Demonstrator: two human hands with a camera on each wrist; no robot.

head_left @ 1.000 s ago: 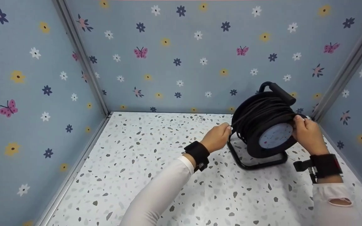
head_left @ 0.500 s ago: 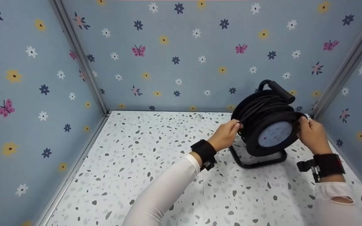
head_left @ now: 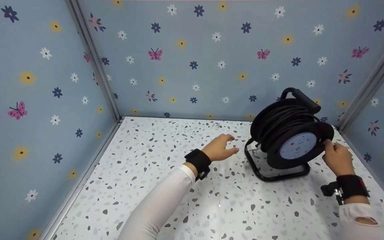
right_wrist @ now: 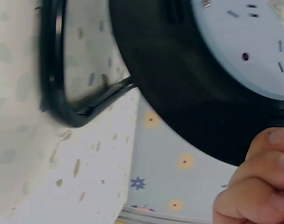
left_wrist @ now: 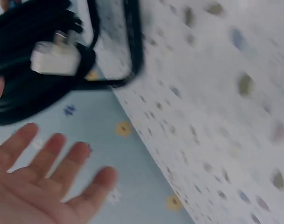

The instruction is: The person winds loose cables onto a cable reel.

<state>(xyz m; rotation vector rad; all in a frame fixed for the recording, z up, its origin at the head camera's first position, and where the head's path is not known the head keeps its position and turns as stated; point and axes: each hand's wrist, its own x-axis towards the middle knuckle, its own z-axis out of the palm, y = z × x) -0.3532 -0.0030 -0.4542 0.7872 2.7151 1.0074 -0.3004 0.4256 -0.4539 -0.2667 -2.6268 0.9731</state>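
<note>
A black cable reel [head_left: 298, 146] with thick black cable [head_left: 280, 121] wound on its drum stands at the right on a black tube frame [head_left: 278, 179]. Its front disc carries a pale grey socket panel [right_wrist: 254, 42]. My right hand [head_left: 339, 158] grips the disc's right rim, and its curled fingers [right_wrist: 261, 186] show at the edge in the right wrist view. Left of the reel, my left hand [head_left: 219, 148] is held apart from it, fingers spread and holding nothing. A white plug [left_wrist: 55, 58] sits against the wound cable in the left wrist view.
The reel's grip handle [head_left: 307, 101] juts up at the top. Underneath is a white speckled surface [head_left: 165, 150]. Blue flowered panels [head_left: 192, 60] close in the back and both sides, with metal strips [head_left: 93, 60] at the corners.
My left hand has let go of the cable and drawn back left, its fingers opening. The reel disc has turned, and my right hand has moved slightly down with its rim.
</note>
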